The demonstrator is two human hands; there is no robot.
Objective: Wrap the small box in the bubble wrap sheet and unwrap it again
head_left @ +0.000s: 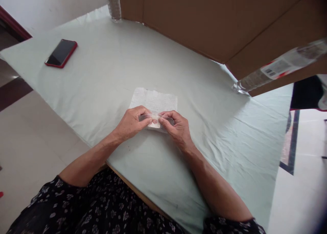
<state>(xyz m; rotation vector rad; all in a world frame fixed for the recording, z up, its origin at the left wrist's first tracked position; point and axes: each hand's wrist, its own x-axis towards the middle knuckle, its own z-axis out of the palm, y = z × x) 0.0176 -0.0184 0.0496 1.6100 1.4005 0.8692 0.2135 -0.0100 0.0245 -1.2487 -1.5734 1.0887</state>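
Observation:
Both hands meet over a white tissue (153, 98) that lies spread on the table. My left hand (134, 122) is closed, its thumb and fingers pinching the left end of a small pale, partly see-through piece (155, 120). On the other end of that piece, my right hand (178, 127) is also closed in a pinch. Dark grey patches show in the loops between thumbs and fingers; I cannot tell whether they belong to the held piece. The fingers hide much of it, and its exact kind is unclear.
A pale green cloth (107, 74) covers the table. At the far left lies a phone in a red case (61, 53). A large cardboard panel (184, 19) stands at the back, with a clear plastic bottle (281, 67) against its right side and another bottle (114, 6) at its left.

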